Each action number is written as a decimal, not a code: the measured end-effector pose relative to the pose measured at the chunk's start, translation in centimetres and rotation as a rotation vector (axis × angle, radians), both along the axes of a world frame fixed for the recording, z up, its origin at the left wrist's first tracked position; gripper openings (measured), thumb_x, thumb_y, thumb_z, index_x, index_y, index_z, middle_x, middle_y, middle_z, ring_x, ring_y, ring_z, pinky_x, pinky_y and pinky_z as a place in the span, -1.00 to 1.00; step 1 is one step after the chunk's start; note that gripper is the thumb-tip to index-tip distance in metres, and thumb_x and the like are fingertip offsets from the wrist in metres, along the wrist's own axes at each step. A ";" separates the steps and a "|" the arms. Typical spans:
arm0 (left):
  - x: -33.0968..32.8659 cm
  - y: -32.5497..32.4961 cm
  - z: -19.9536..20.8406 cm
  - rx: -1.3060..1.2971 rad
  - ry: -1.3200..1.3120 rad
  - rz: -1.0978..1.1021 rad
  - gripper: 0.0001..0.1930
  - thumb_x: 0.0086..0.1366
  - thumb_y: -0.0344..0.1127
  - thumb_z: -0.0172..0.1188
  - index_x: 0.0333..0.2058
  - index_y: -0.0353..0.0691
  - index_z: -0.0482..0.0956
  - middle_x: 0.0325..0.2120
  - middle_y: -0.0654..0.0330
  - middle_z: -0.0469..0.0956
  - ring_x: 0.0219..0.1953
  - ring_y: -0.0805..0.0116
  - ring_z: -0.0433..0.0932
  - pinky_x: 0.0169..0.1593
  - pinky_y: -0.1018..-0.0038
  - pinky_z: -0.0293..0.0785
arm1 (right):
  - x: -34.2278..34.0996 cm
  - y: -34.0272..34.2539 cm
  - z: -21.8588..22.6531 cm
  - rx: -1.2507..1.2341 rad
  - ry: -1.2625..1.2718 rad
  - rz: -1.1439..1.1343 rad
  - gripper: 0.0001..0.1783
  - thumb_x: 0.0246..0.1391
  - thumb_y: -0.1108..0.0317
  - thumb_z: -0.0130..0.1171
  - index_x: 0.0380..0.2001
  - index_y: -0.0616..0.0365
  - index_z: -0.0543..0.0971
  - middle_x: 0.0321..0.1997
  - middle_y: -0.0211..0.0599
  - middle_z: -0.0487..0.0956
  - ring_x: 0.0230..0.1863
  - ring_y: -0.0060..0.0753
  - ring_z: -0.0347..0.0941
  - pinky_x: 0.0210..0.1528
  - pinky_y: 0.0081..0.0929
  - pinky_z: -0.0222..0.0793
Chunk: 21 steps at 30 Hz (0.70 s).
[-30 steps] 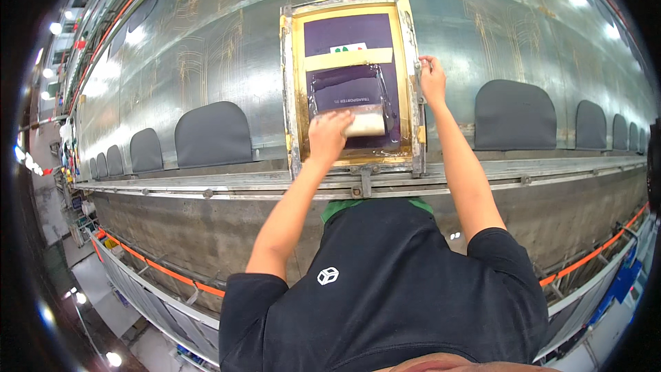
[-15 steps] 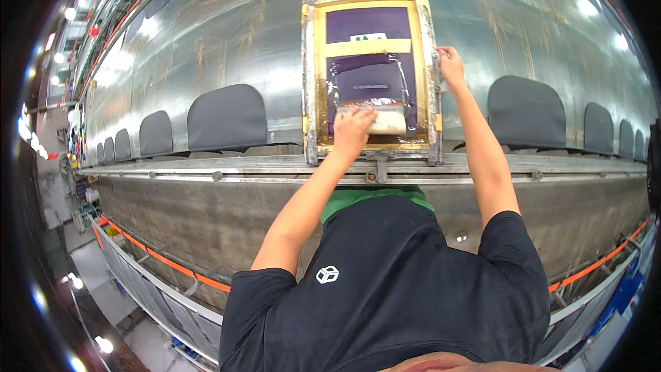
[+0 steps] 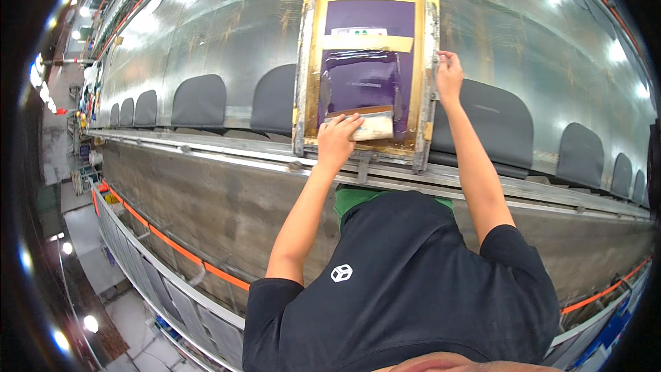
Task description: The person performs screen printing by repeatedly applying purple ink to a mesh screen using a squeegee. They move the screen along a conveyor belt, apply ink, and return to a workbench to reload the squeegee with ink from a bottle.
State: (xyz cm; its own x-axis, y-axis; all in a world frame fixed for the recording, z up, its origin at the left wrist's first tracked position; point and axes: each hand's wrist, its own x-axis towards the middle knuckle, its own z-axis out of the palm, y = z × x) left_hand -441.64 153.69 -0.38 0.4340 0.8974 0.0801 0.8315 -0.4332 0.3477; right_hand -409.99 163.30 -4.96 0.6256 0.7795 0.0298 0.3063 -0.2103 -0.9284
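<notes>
A screen-printing frame (image 3: 301, 89) with worn metal rails lies before me, its long sides running away from me. Inside it is a purple mesh (image 3: 348, 83) with a glossy, wet-looking ink patch and a strip of yellow tape (image 3: 372, 43) across it. My left hand (image 3: 336, 142) is closed on the left end of a squeegee (image 3: 375, 126) with a pale handle, which rests near the frame's front end. My right hand (image 3: 449, 78) grips the right rail with curled fingers. What its fingertips press on is partly hidden.
Dark grey rounded panels (image 3: 198, 102) lie in a row on the long metal table (image 3: 248, 34) at both sides of the frame. A metal rail (image 3: 255, 153) runs along the table's front edge. Behind me stands a railing with an orange strip (image 3: 182, 256).
My view has turned a little. The grey panels now show nearer to the frame on both sides, partly covered by it. The squeegee sits slightly lower and more tilted, still held.
</notes>
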 end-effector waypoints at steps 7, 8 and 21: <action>-12.8 4.2 -1.3 0.028 0.084 -0.019 -0.39 -0.06 -0.56 0.23 0.02 0.14 0.64 0.09 0.44 0.59 0.13 0.29 0.53 -0.04 0.25 0.38 | -12.3 3.4 0.4 -0.083 0.034 -0.011 -0.77 0.31 0.24 0.02 -0.12 0.07 0.57 -0.44 -0.16 0.60 -0.38 -0.19 0.52 -0.19 -0.25 0.39; -13.3 4.2 -0.6 0.008 0.073 -0.032 -0.38 -0.06 -0.57 0.23 0.03 0.14 0.64 0.09 0.44 0.59 0.13 0.29 0.53 -0.04 0.26 0.37 | -12.8 3.6 0.0 -0.085 0.025 -0.016 -0.77 0.31 0.23 0.01 -0.12 0.06 0.56 -0.44 -0.15 0.59 -0.38 -0.19 0.52 -0.19 -0.25 0.39; -11.9 15.6 0.2 -0.166 0.058 -0.042 -0.59 0.07 -0.45 0.23 -0.10 0.17 0.71 -0.22 0.22 0.70 -0.19 0.17 0.67 -0.07 0.20 0.55 | -14.2 4.3 -0.6 -0.180 -0.025 -0.081 -0.77 0.30 0.22 0.02 -0.15 0.06 0.58 -0.49 -0.05 0.60 -0.39 0.03 0.57 -0.26 -0.11 0.40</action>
